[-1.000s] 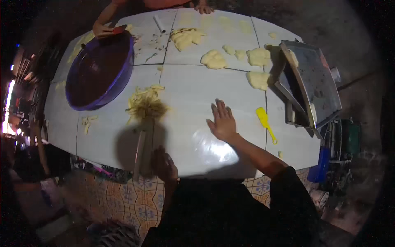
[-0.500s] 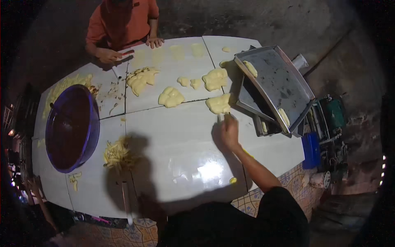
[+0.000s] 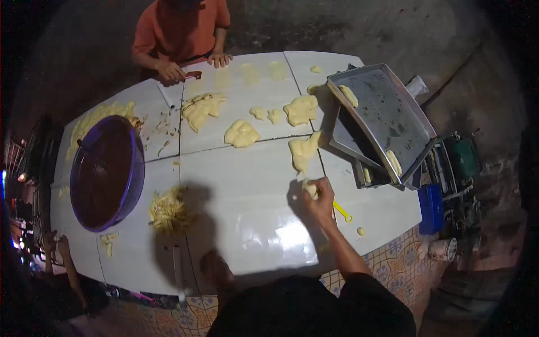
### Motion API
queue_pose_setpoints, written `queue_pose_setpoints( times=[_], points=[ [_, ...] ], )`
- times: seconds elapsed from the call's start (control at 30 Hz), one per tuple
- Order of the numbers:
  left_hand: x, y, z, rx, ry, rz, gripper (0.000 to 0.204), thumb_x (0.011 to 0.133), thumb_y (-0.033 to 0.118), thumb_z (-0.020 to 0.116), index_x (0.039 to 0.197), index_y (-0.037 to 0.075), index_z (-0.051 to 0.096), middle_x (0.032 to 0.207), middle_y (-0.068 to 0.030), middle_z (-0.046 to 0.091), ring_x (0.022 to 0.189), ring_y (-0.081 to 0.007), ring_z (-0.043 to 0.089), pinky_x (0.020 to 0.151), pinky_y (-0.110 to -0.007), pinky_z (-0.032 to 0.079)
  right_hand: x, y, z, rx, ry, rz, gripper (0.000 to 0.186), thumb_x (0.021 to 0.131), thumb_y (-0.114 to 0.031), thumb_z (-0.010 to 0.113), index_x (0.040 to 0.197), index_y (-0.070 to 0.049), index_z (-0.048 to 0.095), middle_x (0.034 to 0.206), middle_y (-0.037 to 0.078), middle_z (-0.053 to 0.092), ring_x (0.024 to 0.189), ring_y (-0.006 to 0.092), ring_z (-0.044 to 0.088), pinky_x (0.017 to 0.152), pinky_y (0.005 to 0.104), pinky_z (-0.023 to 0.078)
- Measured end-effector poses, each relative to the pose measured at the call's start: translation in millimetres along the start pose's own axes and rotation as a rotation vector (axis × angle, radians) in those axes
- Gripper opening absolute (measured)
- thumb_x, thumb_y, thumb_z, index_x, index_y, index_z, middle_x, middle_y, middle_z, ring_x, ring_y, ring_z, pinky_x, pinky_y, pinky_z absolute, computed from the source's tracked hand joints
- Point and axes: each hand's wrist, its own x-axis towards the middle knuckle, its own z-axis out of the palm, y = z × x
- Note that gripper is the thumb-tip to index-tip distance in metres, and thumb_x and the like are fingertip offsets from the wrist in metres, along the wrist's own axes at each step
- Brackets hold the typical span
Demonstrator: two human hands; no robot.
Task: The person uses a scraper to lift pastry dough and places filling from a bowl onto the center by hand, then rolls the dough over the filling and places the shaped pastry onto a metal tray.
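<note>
My right hand (image 3: 319, 196) is closed on a piece of soft pale-yellow dough, right of the middle of the white table. A stretched strand links that piece to the dough lump (image 3: 303, 151) just beyond it. Beside my right wrist lies a yellow-handled tool (image 3: 341, 212); my arm covers part of the area around it. My left hand (image 3: 216, 271) is low over the near table edge, in deep shadow, and its fingers cannot be made out. More dough lumps (image 3: 242, 133) lie farther off, one (image 3: 301, 110) near the trays.
Stacked metal trays (image 3: 387, 112) stand at the right, the top one holding shaped dough pieces (image 3: 348, 96). At the left is a purple basin (image 3: 106, 174) of brown filling. Pale strips (image 3: 168, 212) lie piled nearby. Across the white table (image 3: 241, 185), a person in orange (image 3: 182, 33) holds a tool.
My right hand has drawn back toward me, pulling dough out of the lump into a strand. The person across has shifted the reddish tool slightly. The whole view has moved a little.
</note>
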Motion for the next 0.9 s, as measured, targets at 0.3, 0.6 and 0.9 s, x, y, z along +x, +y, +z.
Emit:
queue_pose_setpoints(
  times=[0.3,0.6,0.9],
  points=[
    [23.3,55.8,30.8,-1.207,-0.438,-0.607,0.036,0.093,0.008,0.052,0.126,0.000,0.042,0.120,-0.0180,0.053,0.116,-0.0289,0.051,0.092,-0.040,0.049,-87.6,-101.5,1.8,0.166,-0.782,-0.357,0.054,0.081,0.002,0.057,0.132,-0.001,0.040,0.133,0.019,0.037,0.120,0.0324,0.045,0.094,0.0376,0.044],
    [8.2,48.3,26.9,-0.563,-0.112,-0.104,0.029,0.088,0.002,0.053,0.116,0.002,0.051,0.122,-0.0217,0.049,0.120,-0.0311,0.046,0.100,-0.042,0.038,-131.8,-82.1,44.6,0.271,-0.584,0.124,0.021,0.090,-0.007,0.055,0.108,0.000,0.062,0.107,0.012,0.058,0.098,0.0215,0.058,0.081,0.0301,0.047],
    [21.2,47.3,-11.8,-0.135,-0.453,0.341,0.063,0.086,0.029,0.058,0.137,0.000,0.035,0.137,-0.0243,0.039,0.130,-0.0383,0.034,0.109,-0.046,0.023,-134.8,-65.9,27.8,-0.343,-0.787,-0.617,0.060,0.076,-0.015,0.063,0.130,0.002,0.041,0.137,0.022,0.040,0.128,0.0342,0.039,0.101,0.0436,0.038]
  ],
)
